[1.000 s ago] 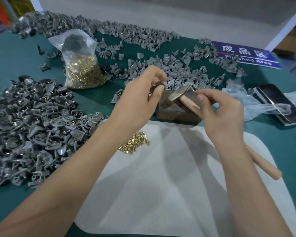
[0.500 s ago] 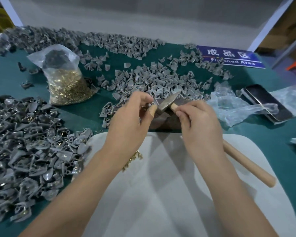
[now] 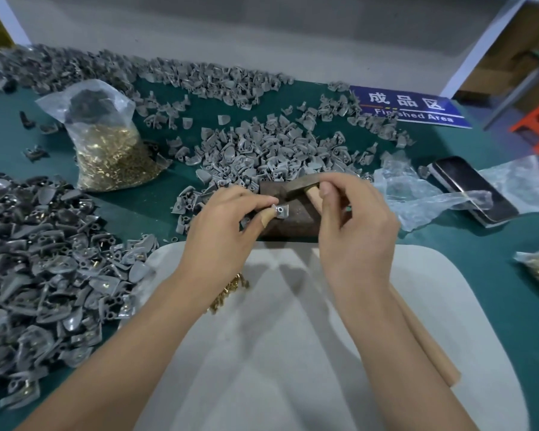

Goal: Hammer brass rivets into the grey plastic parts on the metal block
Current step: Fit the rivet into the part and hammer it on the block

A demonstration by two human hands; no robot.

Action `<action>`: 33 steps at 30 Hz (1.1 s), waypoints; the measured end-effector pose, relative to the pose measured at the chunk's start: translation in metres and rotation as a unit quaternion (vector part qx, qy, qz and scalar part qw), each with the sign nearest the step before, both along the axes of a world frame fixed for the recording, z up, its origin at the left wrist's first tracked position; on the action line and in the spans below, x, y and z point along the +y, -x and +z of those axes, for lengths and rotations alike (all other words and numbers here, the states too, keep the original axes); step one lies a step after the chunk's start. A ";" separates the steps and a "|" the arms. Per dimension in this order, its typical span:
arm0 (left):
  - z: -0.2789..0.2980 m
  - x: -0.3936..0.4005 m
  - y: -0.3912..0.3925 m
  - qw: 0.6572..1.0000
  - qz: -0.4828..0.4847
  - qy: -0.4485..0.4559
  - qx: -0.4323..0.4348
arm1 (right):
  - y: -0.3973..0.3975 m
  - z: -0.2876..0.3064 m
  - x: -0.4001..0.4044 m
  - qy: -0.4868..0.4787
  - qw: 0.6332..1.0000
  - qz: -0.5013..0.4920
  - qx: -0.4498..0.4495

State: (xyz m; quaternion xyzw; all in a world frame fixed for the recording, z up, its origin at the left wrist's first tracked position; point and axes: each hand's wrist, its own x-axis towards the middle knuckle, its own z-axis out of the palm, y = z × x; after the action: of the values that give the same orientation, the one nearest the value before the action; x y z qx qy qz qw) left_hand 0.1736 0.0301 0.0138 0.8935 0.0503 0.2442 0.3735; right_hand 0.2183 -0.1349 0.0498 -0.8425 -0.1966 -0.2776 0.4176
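Head view: the left hand (image 3: 227,225) pinches a small grey plastic part (image 3: 280,210) between thumb and fingertips and holds it on the top face of the dark metal block (image 3: 293,222), which sits on the green counter (image 3: 479,259) just beyond a pale mat (image 3: 448,306). A ring-shaped socket on the part faces up; whether a rivet is seated in it is too small to tell. The right hand (image 3: 355,231) grips a hammer (image 3: 302,186) choked up close to the head, its fingers curled round the top of the wooden handle, the rest of which runs back under the forearm. The hammer head hangs just above and behind the part, near it but apart.

A loose heap of brass rivets (image 3: 227,290) lies on the mat under the left wrist, and a clear bag of rivets (image 3: 112,150) stands further left. Piles of grey parts (image 3: 44,259) cover the counter to the left and beyond the block.

The step in hand looks like steadying the part for a strike. The next move calls for a short, square tap onto the socket, with the left fingertips kept clear of the hammer face and the part held flat so it does not skid off the block.
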 end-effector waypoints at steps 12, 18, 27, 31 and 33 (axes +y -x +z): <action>0.003 -0.003 0.005 0.999 0.017 -0.041 -0.015 | -0.005 -0.016 0.003 -0.099 0.984 0.091 0.113; 0.003 -0.005 0.006 0.998 0.048 -0.039 0.001 | -0.002 -0.014 0.005 -0.127 0.977 0.118 0.125; 0.002 -0.006 0.005 0.997 0.056 -0.049 0.003 | -0.003 -0.017 0.020 -0.060 0.986 0.096 0.120; 0.002 -0.005 0.005 0.997 0.063 -0.049 0.008 | -0.005 -0.021 0.022 0.008 0.991 0.076 0.114; 0.002 -0.005 0.004 0.996 0.065 -0.052 0.009 | -0.004 -0.021 0.023 0.023 0.989 0.081 0.120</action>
State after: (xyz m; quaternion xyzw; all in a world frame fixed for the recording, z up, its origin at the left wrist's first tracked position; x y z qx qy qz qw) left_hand 0.1691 0.0252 0.0160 0.9087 0.0987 0.2627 0.3089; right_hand 0.2228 -0.1124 0.0283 -0.8607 -0.2189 -0.1349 0.4395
